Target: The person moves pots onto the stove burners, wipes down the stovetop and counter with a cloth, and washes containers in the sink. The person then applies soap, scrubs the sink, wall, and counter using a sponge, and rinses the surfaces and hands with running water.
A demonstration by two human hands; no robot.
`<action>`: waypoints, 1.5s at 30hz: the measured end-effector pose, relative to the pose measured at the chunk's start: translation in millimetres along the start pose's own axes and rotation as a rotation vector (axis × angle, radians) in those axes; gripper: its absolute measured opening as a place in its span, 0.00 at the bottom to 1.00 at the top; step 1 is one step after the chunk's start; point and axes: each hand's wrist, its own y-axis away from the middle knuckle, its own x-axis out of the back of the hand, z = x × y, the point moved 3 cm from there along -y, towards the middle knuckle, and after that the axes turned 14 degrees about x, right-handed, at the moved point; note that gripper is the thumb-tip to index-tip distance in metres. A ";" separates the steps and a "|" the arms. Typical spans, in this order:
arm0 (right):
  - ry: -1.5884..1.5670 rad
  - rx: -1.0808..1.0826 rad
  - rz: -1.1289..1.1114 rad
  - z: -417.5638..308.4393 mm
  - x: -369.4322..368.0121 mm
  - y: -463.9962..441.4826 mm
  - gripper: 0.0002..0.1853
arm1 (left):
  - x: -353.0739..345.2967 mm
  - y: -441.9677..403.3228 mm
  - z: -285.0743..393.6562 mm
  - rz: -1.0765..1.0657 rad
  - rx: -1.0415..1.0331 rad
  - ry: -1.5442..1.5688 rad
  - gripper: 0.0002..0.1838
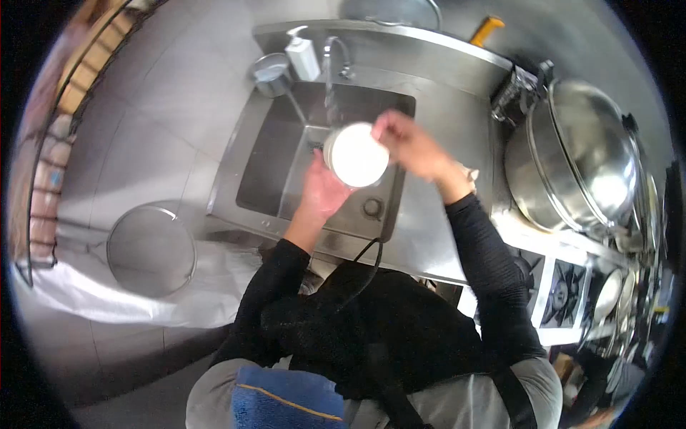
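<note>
Over the sink (261, 168), my left hand (319, 189) grips a white round container (359, 157) from its left side and below. Glare washes out the container's face, so I cannot tell what is in it. At its upper right rim is my right hand (416, 146), smeared by motion with the fingers bent; whether it grips anything is not clear. Water (329, 96) runs from the curved faucet (341, 51) into the sink, just above and left of the container.
A white pump bottle (303, 58) and a metal pot (271, 74) stand at the sink's back left corner. Large steel pots (572, 157) are on the right, above a gas stove (561, 293). At left, a round strainer (151, 250) lies over white plastic sheeting (214, 279).
</note>
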 end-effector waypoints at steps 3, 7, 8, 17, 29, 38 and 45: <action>-0.210 -0.198 0.218 94.8 -19.1 49.6 0.07 | 21.4 -25.8 -32.0 0.036 0.124 0.070 0.37; -0.227 -0.240 0.404 118.5 -25.6 86.6 0.18 | 53.7 -52.2 -62.6 0.210 0.137 -0.021 0.34; -0.231 -0.234 0.391 123.9 -32.1 87.2 0.18 | 64.1 -57.5 -65.7 0.306 0.080 -0.045 0.33; 0.462 0.051 0.259 95.9 -52.4 65.7 0.48 | 92.8 -78.1 -66.9 0.707 -0.120 -0.069 0.39; -0.246 -0.204 0.223 84.0 -10.1 98.6 0.33 | 82.6 -66.5 -83.0 0.305 0.266 0.090 0.23; -0.031 -0.141 0.616 120.7 -26.4 109.3 0.25 | 67.7 -83.1 -97.8 0.279 0.196 0.068 0.24; 0.636 -0.131 0.711 127.2 3.3 120.8 0.13 | 79.8 -85.5 -85.2 0.583 0.199 -0.045 0.23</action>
